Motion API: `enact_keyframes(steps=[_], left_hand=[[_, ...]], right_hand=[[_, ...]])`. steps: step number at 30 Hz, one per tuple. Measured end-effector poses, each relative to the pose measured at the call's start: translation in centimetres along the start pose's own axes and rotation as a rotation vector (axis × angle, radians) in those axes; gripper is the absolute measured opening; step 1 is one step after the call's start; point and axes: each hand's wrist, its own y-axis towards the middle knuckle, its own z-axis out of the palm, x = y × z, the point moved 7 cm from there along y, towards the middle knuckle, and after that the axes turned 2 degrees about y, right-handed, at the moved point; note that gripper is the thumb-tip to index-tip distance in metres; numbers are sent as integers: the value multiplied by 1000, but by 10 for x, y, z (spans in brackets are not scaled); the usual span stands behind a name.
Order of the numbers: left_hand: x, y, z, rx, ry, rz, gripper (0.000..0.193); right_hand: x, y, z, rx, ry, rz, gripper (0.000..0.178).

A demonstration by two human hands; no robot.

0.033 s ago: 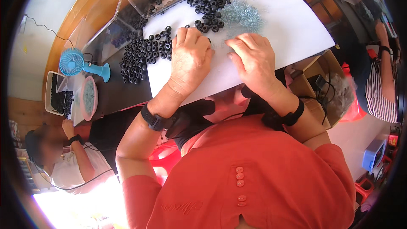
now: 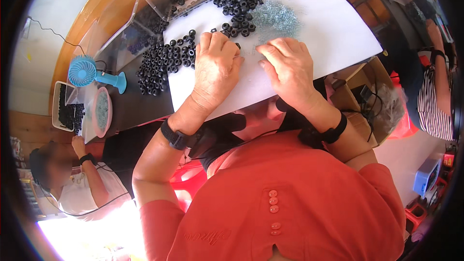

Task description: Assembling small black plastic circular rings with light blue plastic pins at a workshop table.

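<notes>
Your left hand point(image 2: 216, 65) is resting, fingers bent, beside black ring-shaped beads point(image 2: 161, 63); your right hand point(image 2: 291, 67) is sitting near clear rings point(image 2: 276, 19) lying on the white sheet point(image 2: 338, 31). Whether either is grasping anything, I cannot tell.

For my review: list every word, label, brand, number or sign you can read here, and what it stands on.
Red shirt: script lettering, too faint to quote reliably.
Red package, right edge: pale marks, too small to read.
Black beads, small clear pieces and blue fan: no lettering that I can make out.
</notes>
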Motion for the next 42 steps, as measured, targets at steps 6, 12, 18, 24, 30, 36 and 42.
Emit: enact_keyframes(steps=[6, 12, 18, 24, 30, 36, 42], left_hand=[[-5, 6, 3, -8, -15, -29, 22], [-4, 9, 7, -18, 31, 71, 17], [-7, -2, -15, -51, 70, 53, 19], [6, -23, -18, -11, -43, -58, 16], [19, -37, -26, -51, -100, -173, 14], [8, -25, -6, -5, 88, -36, 15], [9, -30, -21, -138, 26, -70, 13]], right_hand=[[1, 0, 1, 35, -25, 0, 25], [-4, -2, 1, -15, 20, 54, 24], [-4, -4, -3, -58, 39, 19, 24], [-2, -4, -6, -95, 70, -16, 22], [-1, -2, -10, -116, 111, -19, 20], [0, -2, -12, -129, 114, -39, 20], [4, 1, -22, -160, 245, -40, 20]])
